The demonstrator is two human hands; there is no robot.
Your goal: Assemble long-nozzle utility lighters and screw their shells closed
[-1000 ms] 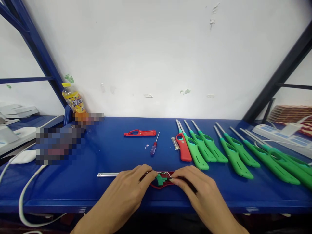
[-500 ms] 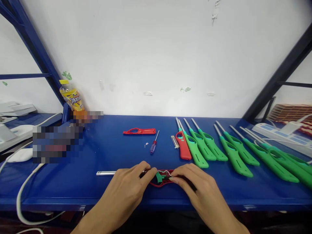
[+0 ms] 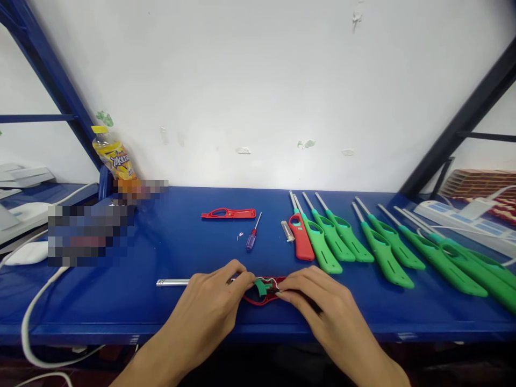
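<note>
I have the left hand (image 3: 213,295) low over the blue table (image 3: 181,236), its thumb and forefinger pinching the left part of an open red plastic lighter body (image 3: 260,303). That body lies near the table's front edge, between the two hands, with its inner parts facing up. A slim silvery metal tube (image 3: 172,282) sticks out to the left, beyond the knuckles. The right hand (image 3: 322,295) has thumb and forefinger closed at a small dark piece (image 3: 274,291) inside the body; I cannot tell how firmly they grip it. The remaining fingers of both hands curl, partly hidden from me.

Between the fingertips I see a curved green plastic trigger (image 3: 262,288) and a thin white wire looping above it.

Farther back lies a loose red plastic shell half (image 3: 244,214), with a screwdriver with a purple and red handle (image 3: 251,239) to its right, and tiny pale bits (image 3: 241,234) beside the handle. A clear cylinder with metal fittings (image 3: 287,231) rests next to a whole red lighter (image 3: 302,242), and long-necked green lighters (image 3: 387,260) spread out to the right of that.
</note>
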